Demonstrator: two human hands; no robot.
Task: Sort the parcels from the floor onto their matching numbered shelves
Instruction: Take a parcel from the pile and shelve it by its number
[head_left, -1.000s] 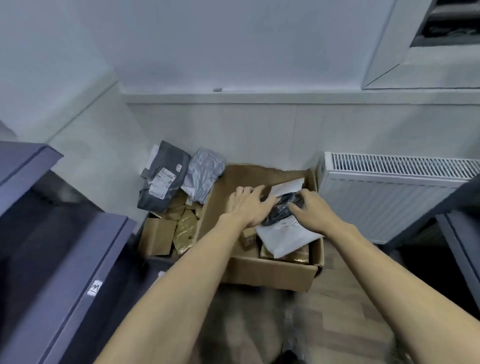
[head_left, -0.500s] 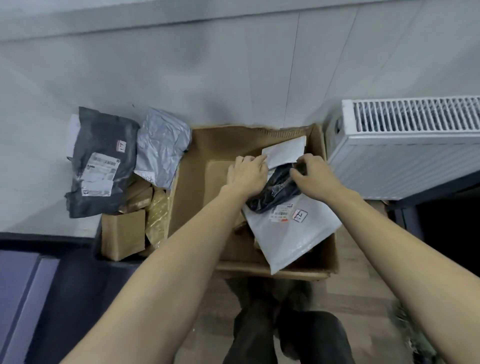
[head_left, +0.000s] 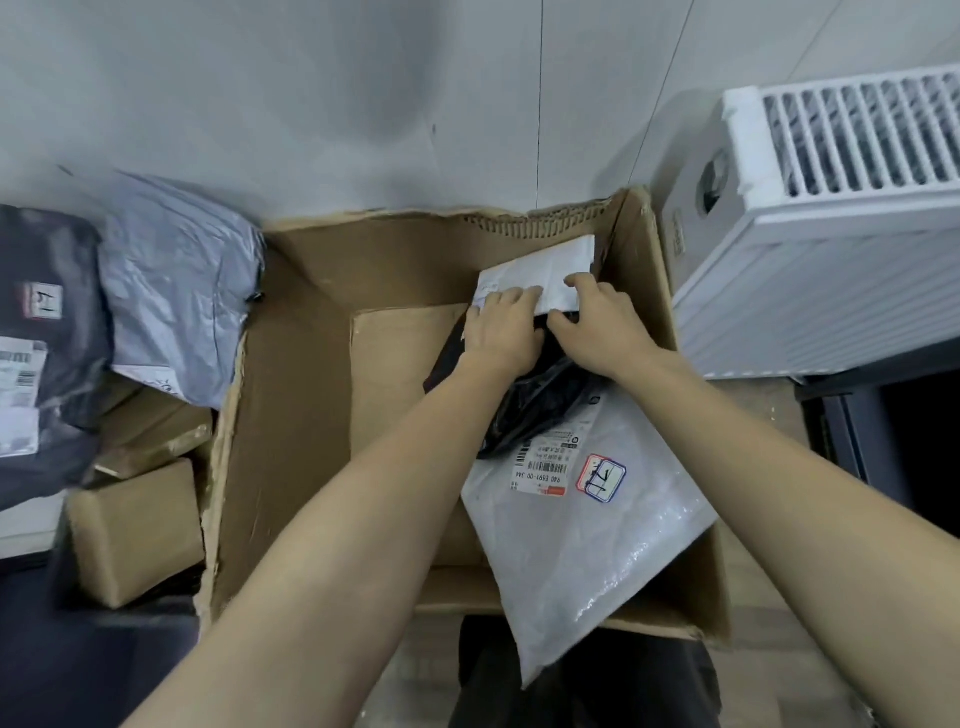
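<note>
Both my hands are down in the open cardboard box (head_left: 291, 415), working at the parcels in its far right corner.

My left hand (head_left: 501, 332) lies palm down, its fingers reaching over the edge of a flat white envelope (head_left: 545, 270) that leans against the box's back wall; whether they grip it I cannot tell. My right hand (head_left: 602, 322) sits just beside it, thumb and curled fingers pinching the same envelope near where it meets a crinkly black plastic parcel (head_left: 540, 400). That black parcel rests on a glossy white bubble mailer (head_left: 597, 540) with a barcode label, which hangs over the box's near rim. Left of the box, a wrinkled grey poly bag (head_left: 176, 280), a dark bag (head_left: 47, 353) and small brown taped cartons (head_left: 140, 530) are piled together. A ribbed white radiator (head_left: 831, 218) stands to the right.
</note>
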